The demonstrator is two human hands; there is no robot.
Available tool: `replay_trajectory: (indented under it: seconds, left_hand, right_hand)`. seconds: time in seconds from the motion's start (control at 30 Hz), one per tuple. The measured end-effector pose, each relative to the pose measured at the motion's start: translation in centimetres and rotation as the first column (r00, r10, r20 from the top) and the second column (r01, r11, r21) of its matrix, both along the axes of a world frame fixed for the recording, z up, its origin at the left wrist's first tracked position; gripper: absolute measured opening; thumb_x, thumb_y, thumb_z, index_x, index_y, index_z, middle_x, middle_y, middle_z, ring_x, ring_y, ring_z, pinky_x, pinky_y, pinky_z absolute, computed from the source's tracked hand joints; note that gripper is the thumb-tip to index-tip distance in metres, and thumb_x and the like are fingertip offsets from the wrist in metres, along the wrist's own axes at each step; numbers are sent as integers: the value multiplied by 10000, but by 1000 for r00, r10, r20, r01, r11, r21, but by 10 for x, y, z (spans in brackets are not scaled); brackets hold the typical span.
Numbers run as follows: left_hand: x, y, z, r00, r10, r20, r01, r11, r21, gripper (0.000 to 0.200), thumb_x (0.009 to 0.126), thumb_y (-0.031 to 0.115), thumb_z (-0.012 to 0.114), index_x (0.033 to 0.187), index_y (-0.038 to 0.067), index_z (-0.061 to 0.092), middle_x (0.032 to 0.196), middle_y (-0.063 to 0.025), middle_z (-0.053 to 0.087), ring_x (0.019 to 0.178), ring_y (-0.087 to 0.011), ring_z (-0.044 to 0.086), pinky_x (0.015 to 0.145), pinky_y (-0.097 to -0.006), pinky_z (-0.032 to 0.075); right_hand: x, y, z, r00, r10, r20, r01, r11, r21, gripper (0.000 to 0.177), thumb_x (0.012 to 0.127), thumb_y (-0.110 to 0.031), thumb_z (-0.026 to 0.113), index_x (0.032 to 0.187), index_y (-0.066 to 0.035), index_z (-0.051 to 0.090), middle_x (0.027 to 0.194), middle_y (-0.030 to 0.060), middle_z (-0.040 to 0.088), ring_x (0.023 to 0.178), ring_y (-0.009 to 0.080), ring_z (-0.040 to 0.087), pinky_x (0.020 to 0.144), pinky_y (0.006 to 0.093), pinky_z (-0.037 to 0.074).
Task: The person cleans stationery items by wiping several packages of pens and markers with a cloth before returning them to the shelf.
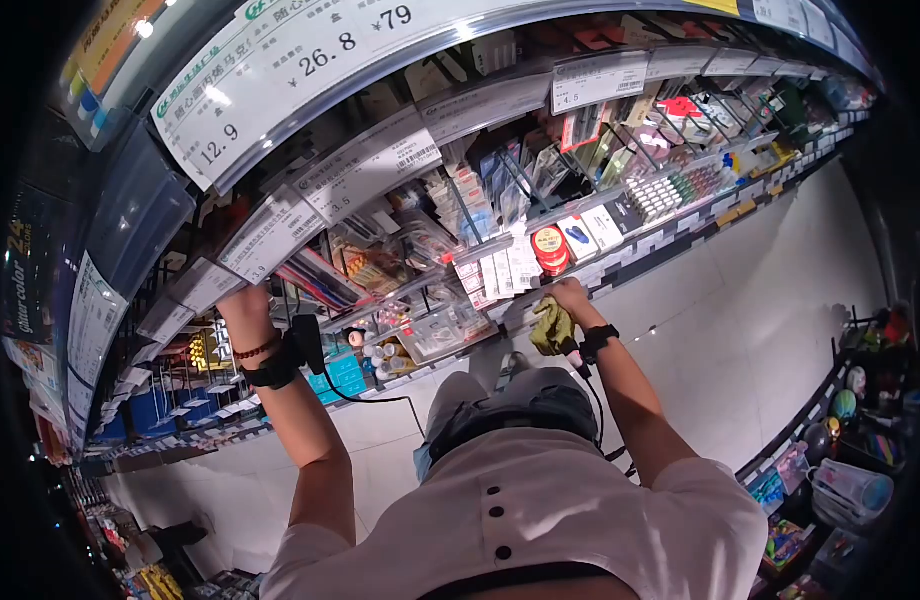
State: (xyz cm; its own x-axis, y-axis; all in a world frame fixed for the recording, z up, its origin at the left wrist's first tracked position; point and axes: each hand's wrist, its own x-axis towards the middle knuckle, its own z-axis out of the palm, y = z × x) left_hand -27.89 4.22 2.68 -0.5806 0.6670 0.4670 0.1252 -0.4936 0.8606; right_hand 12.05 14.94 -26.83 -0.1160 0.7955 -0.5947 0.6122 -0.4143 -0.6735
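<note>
My right hand (570, 296) is closed on a crumpled olive-green cloth (553, 328), which hangs down just in front of the lower shelf edge. Close by that hand are round red-and-gold tins (550, 246) and a row of white boxes (507, 270). On the left, my left hand (246, 306) reaches up into the shelf behind a strip of price labels (270, 240), so its fingers are hidden. Packets of pens (318, 277) hang beside it. Each wrist carries a black strapped device, and cables run from them.
Shelf rails with large price tags (300, 60) curve overhead. Small bottles in rows (670, 192) stand on the right of the lower shelf. A pale tiled floor (720, 290) lies below. Behind on the right is another display with a clear plastic bin (852, 490).
</note>
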Motion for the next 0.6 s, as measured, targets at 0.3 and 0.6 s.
replay_trajectory:
  seconds: [0.3, 0.6]
  left_hand:
    - [-11, 21, 6, 964, 165, -208, -186, 979, -86, 300, 859, 99, 469, 1134, -18, 443, 1091, -118, 520, 970, -195, 511, 835, -297, 405]
    - [44, -35, 8, 905, 390, -173, -406, 911, -69, 223, 855, 77, 507, 1053, -15, 463, 1018, -107, 540, 925, -163, 525, 795, -272, 404]
  right_hand:
    - [-14, -1, -59, 670, -62, -740, -107, 978, -179, 196, 794, -135, 553, 943, -12, 582, 868, 85, 618, 787, 180, 594, 701, 297, 474]
    - [3, 2, -66, 635, -124, -763, 3, 987, -158, 160, 806, -158, 542, 872, -15, 570, 764, 97, 612, 705, 231, 601, 662, 338, 495]
